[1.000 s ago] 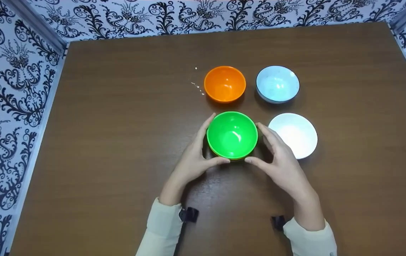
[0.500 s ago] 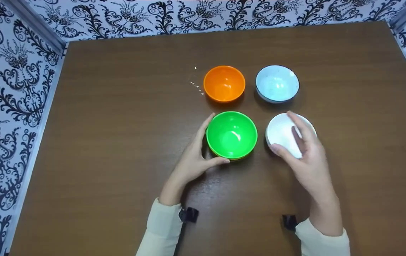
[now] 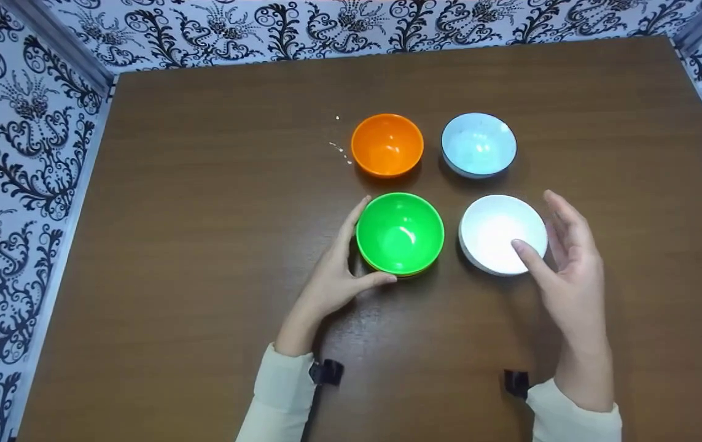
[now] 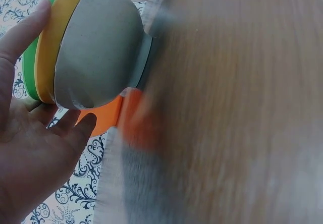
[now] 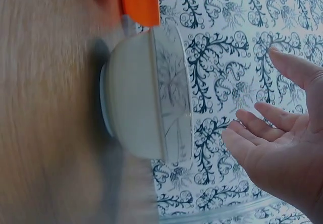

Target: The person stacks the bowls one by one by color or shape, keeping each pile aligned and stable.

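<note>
In the head view, a green bowl (image 3: pixel 400 230) tops a stack on the table. The left wrist view shows a yellow bowl (image 4: pixel 52 47) and a grey-looking bowl (image 4: pixel 101 47) nested under it. My left hand (image 3: pixel 332 279) rests against this stack, thumb at its near side and fingers along its left. A white bowl (image 3: pixel 495 230) stands just right of the stack. Above its right rim hovers my right hand (image 3: pixel 578 282), fingers loosely bent, holding nothing. The right wrist view shows a gap between that hand and the bowl's patterned outer band (image 5: pixel 171 82).
Behind the stack stands an orange bowl (image 3: pixel 387 144), with a light blue bowl (image 3: pixel 479 144) to its right. Small white crumbs (image 3: pixel 341 151) lie left of the orange bowl. Patterned walls border the brown table (image 3: pixel 203 184) at the back and sides.
My right hand has left the green bowl, passed over the white bowl and moved right to its right rim. My left hand has stayed at the stack.
</note>
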The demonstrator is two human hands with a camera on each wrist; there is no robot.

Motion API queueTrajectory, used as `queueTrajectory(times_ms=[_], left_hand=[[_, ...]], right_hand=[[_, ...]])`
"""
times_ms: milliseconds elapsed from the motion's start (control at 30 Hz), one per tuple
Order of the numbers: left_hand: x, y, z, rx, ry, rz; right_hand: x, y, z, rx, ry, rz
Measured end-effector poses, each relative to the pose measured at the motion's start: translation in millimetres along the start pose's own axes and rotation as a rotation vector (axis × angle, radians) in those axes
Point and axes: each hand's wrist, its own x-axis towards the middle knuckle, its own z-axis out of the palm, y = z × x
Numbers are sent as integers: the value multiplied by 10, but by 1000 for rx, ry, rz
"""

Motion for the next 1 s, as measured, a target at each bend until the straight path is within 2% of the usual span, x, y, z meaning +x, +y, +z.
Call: queueTrajectory(times_ms=[267,400,567,1000], left_hand=[[-6,-8,1,-4,3,-3],[-4,-13,0,-1,5,6],[-5,-15,2,-8,6,11],[-10,-2,4,-6,8,-9]], right_hand=[[1,125,-88,17,62,74],[6,184,-117,-24,56,129],[9,239,-144,-21,36,194],[14,342,-147,-74,14,212]])
